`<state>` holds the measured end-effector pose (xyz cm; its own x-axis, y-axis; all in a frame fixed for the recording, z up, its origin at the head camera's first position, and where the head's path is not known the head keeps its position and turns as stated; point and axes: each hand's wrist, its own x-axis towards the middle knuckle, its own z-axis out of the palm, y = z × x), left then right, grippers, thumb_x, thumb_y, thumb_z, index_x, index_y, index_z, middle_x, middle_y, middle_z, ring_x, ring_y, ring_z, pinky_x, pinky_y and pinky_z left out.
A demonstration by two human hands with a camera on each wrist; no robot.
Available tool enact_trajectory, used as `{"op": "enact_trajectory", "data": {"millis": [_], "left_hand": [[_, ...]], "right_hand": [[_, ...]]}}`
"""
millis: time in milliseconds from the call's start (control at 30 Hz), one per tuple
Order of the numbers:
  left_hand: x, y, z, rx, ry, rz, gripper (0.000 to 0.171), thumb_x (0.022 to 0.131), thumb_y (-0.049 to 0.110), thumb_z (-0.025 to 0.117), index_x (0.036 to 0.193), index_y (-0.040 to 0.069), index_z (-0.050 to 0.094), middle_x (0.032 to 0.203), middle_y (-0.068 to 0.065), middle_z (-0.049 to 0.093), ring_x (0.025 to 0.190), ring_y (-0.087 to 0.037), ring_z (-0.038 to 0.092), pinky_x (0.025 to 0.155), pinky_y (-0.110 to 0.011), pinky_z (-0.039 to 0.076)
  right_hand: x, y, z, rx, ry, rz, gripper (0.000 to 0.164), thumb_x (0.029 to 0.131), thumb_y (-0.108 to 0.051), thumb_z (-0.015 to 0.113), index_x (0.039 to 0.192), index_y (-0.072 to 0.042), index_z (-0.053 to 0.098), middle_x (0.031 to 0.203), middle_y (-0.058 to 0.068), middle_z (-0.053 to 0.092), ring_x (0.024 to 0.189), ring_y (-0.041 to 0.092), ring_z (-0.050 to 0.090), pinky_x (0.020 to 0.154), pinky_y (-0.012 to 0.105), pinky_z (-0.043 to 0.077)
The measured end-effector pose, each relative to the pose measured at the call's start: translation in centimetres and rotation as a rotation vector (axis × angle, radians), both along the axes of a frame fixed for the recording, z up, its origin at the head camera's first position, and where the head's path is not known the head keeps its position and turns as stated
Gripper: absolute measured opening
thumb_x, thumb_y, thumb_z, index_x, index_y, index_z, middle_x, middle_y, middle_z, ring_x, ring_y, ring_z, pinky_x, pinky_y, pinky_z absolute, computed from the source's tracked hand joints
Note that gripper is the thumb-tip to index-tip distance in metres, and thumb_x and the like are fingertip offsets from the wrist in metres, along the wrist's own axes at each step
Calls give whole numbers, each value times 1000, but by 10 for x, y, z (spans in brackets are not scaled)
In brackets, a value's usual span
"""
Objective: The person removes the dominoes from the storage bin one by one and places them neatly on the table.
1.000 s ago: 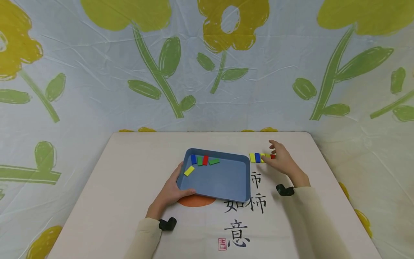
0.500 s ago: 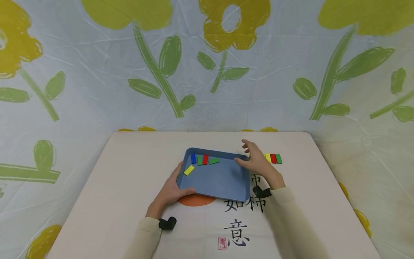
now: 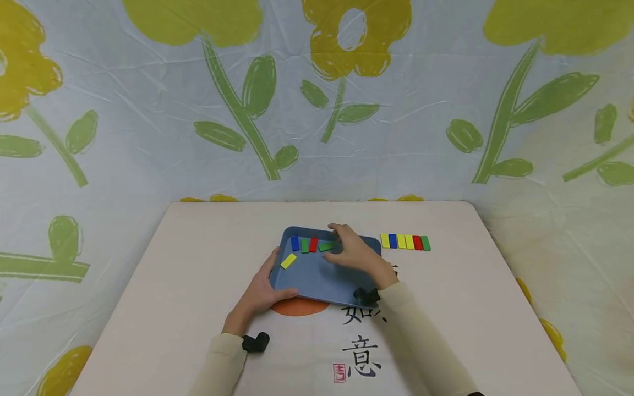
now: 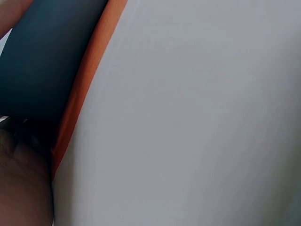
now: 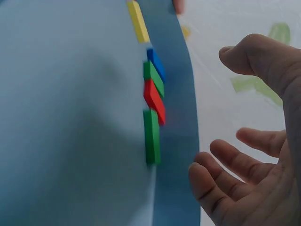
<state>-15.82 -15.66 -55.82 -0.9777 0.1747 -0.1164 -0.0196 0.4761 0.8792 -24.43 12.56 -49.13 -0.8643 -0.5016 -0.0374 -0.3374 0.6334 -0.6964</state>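
A blue-grey tray (image 3: 312,283) sits on the table, its near left corner held by my left hand (image 3: 260,289), thumb along the near rim and fingers at the left side. Inside lie a blue block (image 3: 295,243), a green block (image 3: 304,246), a red block (image 3: 313,245), a slanted green block (image 3: 326,247) and a yellow block (image 3: 288,261). My right hand (image 3: 354,253) hovers over the tray's right part, thumb and fingers spread around nothing. In the right wrist view its fingers stand apart from the nearest green block (image 5: 152,139). The left wrist view shows mostly the tray's outer wall (image 4: 42,56).
Right of the tray, a row of blocks lies on the table: a yellow block (image 3: 385,241), a blue block (image 3: 393,241), two more yellow ones, a red block (image 3: 418,242) and a green block (image 3: 426,243). A cloth with black characters (image 3: 364,357) lies under the tray.
My right hand has moved left from the row of blocks, across the tray's right rim, to above its inside. The whole row is now uncovered. My left hand and the tray stay put.
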Motion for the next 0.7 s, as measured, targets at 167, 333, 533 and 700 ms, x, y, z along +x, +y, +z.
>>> {"op": "enact_trajectory", "data": {"millis": [167, 333, 533, 700], "left_hand": [[-1, -1, 0, -1, 7, -6, 122, 75, 47, 91, 167, 32, 11, 173, 3, 17, 159, -28, 18, 125, -62, 20], [-1, -1, -1, -9, 16, -11, 122, 76, 48, 90, 167, 32, 11, 173, 2, 16, 159, -28, 17, 125, -61, 21], [0, -2, -2, 1, 19, -15, 122, 75, 45, 91, 167, 32, 11, 173, 2, 16, 159, -29, 18, 125, -61, 22], [0, -1, -2, 11, 29, -18, 122, 76, 43, 92, 167, 29, 12, 173, 2, 16, 159, -29, 18, 125, -61, 21]], "right_hand": [[-1, -20, -5, 49, -31, 83, 77, 91, -39, 74, 152, -2, 45, 138, 19, 55, 121, 31, 58, 103, 49, 52], [-3, -36, -14, 100, -28, 171, 69, 91, -41, 73, 144, -1, 54, 127, 13, 60, 103, 21, 58, 90, 39, 54], [-3, -49, -19, 129, -40, 238, 59, 93, -39, 73, 138, -3, 62, 121, 8, 65, 96, 17, 57, 85, 34, 53], [-4, -55, -20, 177, -50, 256, 55, 93, -39, 72, 135, -4, 65, 115, 5, 68, 94, 14, 58, 88, 33, 54]]}}
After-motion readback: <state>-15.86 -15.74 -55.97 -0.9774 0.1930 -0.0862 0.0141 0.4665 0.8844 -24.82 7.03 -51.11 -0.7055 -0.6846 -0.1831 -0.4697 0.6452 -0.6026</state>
